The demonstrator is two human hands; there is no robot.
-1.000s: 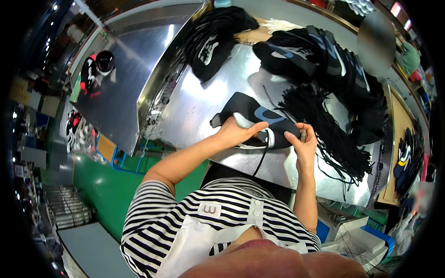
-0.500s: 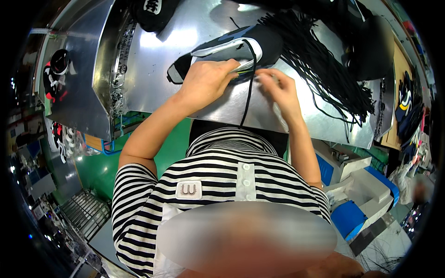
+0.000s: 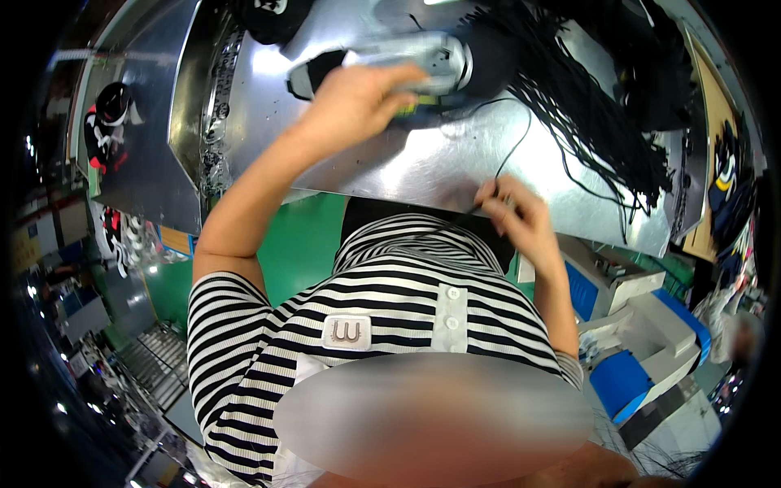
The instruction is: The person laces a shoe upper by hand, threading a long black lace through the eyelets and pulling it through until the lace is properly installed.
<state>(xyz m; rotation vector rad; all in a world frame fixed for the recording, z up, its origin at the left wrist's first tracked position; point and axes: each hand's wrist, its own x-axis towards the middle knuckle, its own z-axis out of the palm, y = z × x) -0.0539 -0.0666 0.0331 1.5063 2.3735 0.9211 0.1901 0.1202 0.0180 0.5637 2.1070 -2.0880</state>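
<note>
A black and grey shoe upper [image 3: 496, 73] with a white-edged opening lies on its side on the metal table, blurred by motion. My left hand [image 3: 354, 102] grips its near edge, thumb and fingers closed on it, with a bit of yellow-green showing by the fingertips. Close to the table's front edge, my right hand [image 3: 525, 213] pinches a thin black shoelace [image 3: 527, 130]. This lace curves from the shoe upper to my fingers, and its loose tail hangs toward my lap.
A thick bundle of black laces [image 3: 586, 130] lies to the right on the metal table [image 3: 358, 175]. Another black shoe part [image 3: 272, 20] sits at the far left, dark pieces [image 3: 651, 81] at the far right. A blue and white machine [image 3: 643, 342] stands right of me.
My right hand has moved from beside the shoe upper toward me and right, drawing the lace along. The lace no longer hangs straight down across the opening. My left hand has shifted slightly away from me.
</note>
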